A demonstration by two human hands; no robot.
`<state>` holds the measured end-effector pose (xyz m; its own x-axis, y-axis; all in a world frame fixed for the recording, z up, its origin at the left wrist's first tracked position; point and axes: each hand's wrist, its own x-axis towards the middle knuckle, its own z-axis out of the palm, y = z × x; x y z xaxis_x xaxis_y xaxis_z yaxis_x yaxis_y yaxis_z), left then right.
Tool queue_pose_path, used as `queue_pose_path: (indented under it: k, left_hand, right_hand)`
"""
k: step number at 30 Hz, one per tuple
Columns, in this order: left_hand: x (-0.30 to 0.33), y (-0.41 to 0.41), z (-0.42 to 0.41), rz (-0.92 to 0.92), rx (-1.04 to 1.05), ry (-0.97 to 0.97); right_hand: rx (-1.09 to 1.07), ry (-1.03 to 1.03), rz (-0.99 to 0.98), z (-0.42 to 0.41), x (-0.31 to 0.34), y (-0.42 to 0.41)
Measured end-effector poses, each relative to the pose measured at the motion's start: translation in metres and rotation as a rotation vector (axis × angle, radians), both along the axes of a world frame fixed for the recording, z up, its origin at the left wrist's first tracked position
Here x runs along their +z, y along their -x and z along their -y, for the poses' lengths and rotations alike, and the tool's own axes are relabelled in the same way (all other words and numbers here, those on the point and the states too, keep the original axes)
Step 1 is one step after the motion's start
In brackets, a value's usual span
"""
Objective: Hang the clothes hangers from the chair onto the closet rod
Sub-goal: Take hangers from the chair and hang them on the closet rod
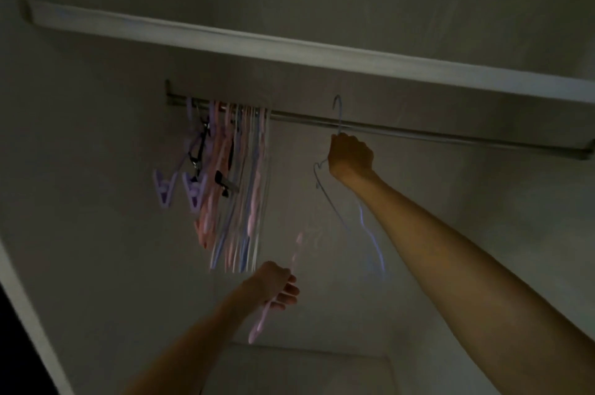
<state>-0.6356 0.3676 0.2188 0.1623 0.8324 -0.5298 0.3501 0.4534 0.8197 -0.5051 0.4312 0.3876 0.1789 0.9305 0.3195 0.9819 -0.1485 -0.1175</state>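
Gripping a blue hanger (338,201) below its hook, the right hand (351,158) holds it at the rod (418,133). Left hand (277,285) clutches a pink hanger (260,320), below hangers (238,188) bunched at the rod's left end.

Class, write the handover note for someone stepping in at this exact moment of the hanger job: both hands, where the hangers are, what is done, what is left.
Right hand: grip on a blue hanger, its hook raised at the closet rod; whether it has caught is unclear.
Left hand: holds a pink hanger low, below the rod.
Done: a bunch of hangers hangs at the rod's left end.
Left: seat the blue hanger, then hang the pink one. The chair is out of view.
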Motion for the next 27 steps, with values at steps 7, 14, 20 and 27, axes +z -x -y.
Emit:
queue_pose_path:
  k: [7,14,20,27]
  left_hand:
    - [-0.009,0.005,-0.006,0.006,-0.051,0.039]
    - [-0.010,0.015,-0.001,-0.009,-0.083,0.024]
    - [-0.020,0.033,0.007,-0.023,-0.111,0.083]
    - [-0.020,0.043,0.011,-0.011,-0.085,0.065]
  right_hand:
    - [-0.033,0.121,0.000,-0.025,-0.028,0.024]
    - [0.011,0.063,-0.051,-0.022,-0.018,0.022]
    - [0.279,-0.008,-0.329,-0.024,0.013,0.004]
    - [0.454,0.230,-0.477,-0.028,0.016,0.048]
